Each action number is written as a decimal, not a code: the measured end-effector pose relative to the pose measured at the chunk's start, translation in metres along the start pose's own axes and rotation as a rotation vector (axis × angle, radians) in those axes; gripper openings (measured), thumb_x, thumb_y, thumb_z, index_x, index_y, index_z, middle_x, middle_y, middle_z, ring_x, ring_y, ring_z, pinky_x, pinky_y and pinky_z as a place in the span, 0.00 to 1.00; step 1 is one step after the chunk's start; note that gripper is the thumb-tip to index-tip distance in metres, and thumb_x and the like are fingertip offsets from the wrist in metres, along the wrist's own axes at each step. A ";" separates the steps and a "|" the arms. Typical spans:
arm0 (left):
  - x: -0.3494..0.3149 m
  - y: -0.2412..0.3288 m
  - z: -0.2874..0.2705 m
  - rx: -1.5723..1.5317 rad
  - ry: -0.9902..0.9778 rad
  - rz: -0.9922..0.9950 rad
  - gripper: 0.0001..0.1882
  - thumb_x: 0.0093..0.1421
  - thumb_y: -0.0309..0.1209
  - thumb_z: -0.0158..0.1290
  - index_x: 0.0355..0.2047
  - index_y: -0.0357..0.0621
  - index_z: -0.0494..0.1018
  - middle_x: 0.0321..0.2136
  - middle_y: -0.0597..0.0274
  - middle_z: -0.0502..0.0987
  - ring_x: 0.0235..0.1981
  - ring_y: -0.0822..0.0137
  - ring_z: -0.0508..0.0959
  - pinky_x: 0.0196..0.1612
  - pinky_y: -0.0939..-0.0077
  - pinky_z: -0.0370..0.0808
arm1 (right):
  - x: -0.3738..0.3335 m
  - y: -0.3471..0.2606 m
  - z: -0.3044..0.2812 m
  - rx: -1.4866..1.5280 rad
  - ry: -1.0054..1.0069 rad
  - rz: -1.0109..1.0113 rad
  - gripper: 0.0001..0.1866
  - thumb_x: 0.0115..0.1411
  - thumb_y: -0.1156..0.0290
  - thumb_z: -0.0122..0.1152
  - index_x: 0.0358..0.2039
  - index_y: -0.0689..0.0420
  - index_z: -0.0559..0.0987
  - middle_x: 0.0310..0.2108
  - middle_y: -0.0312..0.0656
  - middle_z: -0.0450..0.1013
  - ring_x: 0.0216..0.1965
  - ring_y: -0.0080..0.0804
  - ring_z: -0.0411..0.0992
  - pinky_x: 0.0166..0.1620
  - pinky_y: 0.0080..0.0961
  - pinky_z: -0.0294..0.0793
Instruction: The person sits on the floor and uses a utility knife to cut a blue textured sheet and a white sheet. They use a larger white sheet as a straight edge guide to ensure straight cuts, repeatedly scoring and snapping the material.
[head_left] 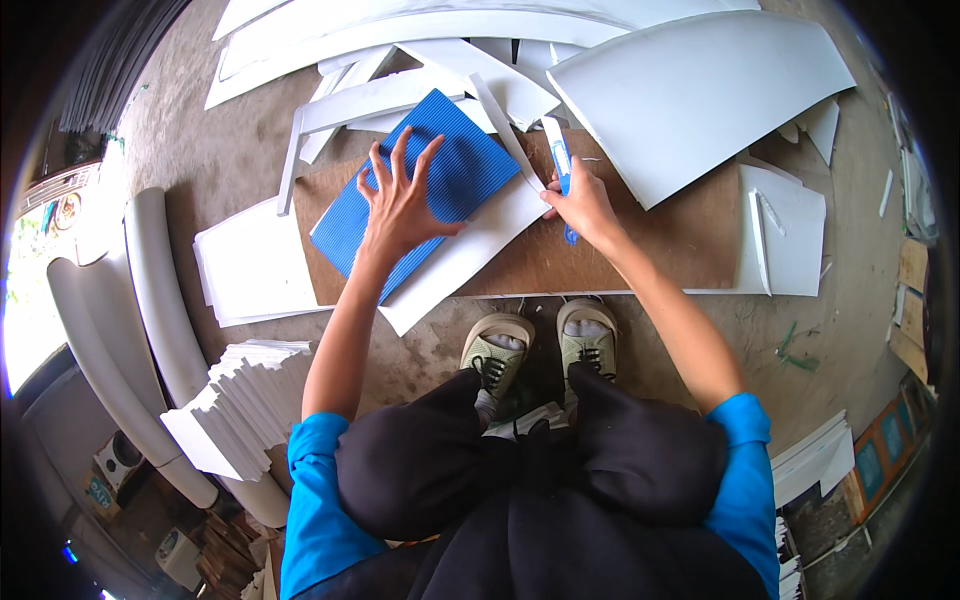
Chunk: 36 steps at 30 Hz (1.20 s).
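Observation:
A blue ribbed rectangular sheet [470, 165] lies slanted over a white sheet [500, 232], whose lower right side sticks out from under it. Spread above the blue sheet is my left hand [400, 195], its fingers apart and holding nothing; whether the fingertips touch it I cannot tell. To the right of both sheets, my right hand [585, 205] grips a blue and white utility knife [558, 150], its tip end pointing away from me. Beneath these lies a brown board [680, 245] on the floor.
White offcut strips [360, 102] and a large curved white sheet [700, 95] lie beyond the board. At my left stand a stack of white pieces [240, 405] and long white rolls [165, 290]. My shoes [497, 345] are close to the board's near edge.

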<state>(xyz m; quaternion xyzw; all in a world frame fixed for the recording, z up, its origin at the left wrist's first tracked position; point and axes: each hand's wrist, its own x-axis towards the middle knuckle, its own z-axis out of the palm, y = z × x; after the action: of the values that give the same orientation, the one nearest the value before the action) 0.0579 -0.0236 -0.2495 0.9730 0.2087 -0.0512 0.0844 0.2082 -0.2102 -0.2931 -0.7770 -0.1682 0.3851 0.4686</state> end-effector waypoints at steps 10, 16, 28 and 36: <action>-0.037 0.039 -0.009 -0.073 -0.102 0.039 0.59 0.20 0.46 0.67 0.58 0.66 0.52 0.59 0.53 0.47 0.57 0.34 0.45 0.49 0.35 0.50 | -0.004 0.007 -0.002 -0.142 0.063 -0.085 0.17 0.46 0.77 0.61 0.34 0.65 0.64 0.29 0.50 0.72 0.32 0.42 0.74 0.35 0.33 0.73; -0.035 0.043 -0.003 -0.073 -0.122 0.069 0.60 0.19 0.48 0.67 0.58 0.67 0.51 0.59 0.53 0.46 0.58 0.33 0.44 0.50 0.34 0.48 | -0.004 0.013 -0.003 -0.136 0.056 -0.090 0.17 0.46 0.76 0.61 0.33 0.65 0.64 0.30 0.49 0.72 0.33 0.43 0.74 0.36 0.33 0.72; -0.035 0.043 0.006 -0.071 -0.124 0.050 0.61 0.19 0.49 0.68 0.59 0.69 0.50 0.60 0.55 0.46 0.59 0.34 0.41 0.50 0.31 0.48 | -0.006 0.005 -0.002 -0.118 0.046 -0.082 0.16 0.46 0.77 0.61 0.33 0.66 0.64 0.30 0.49 0.72 0.34 0.42 0.74 0.37 0.32 0.72; -0.035 0.043 0.008 -0.074 -0.134 0.066 0.57 0.25 0.56 0.66 0.58 0.70 0.51 0.59 0.55 0.44 0.59 0.36 0.39 0.50 0.24 0.43 | -0.011 0.001 -0.004 -0.355 0.133 -0.224 0.14 0.54 0.69 0.53 0.35 0.66 0.64 0.24 0.54 0.72 0.27 0.48 0.73 0.29 0.38 0.72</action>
<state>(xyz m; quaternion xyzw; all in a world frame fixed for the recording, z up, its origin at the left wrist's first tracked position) 0.0438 -0.0779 -0.2461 0.9699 0.1724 -0.1056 0.1356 0.2047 -0.2198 -0.2879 -0.8475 -0.2871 0.2430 0.3745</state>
